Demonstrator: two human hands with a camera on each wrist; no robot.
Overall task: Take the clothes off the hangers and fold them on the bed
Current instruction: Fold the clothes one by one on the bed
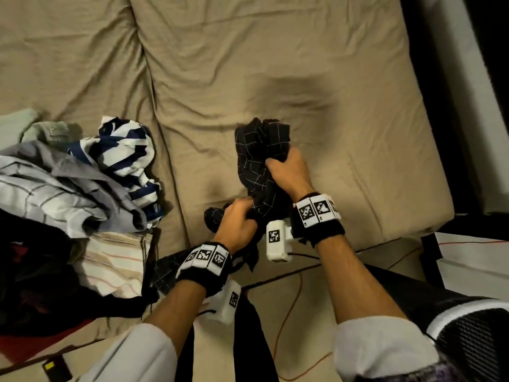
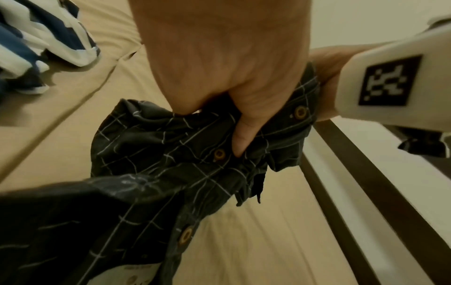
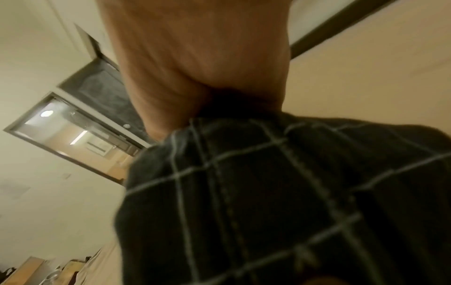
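Note:
A black shirt with a thin white grid (image 1: 261, 150) is bunched up above the near edge of the tan bed (image 1: 275, 64). My right hand (image 1: 286, 169) grips its upper part, fingers curled into the cloth. My left hand (image 1: 237, 216) grips the lower part, lower and to the left. In the left wrist view my left hand (image 2: 231, 92) pinches the button placket of the black shirt (image 2: 171, 154), whose brown buttons show. The right wrist view shows my right hand (image 3: 195, 67) buried in the black shirt (image 3: 280, 192). No hanger is visible.
A pile of clothes lies at the bed's left: a blue and white striped shirt (image 1: 126, 155), a grey checked shirt (image 1: 49, 188) and a beige striped one (image 1: 115, 257). An orange cable (image 1: 289, 312) runs over the floor. White boxes (image 1: 473, 260) stand at the right.

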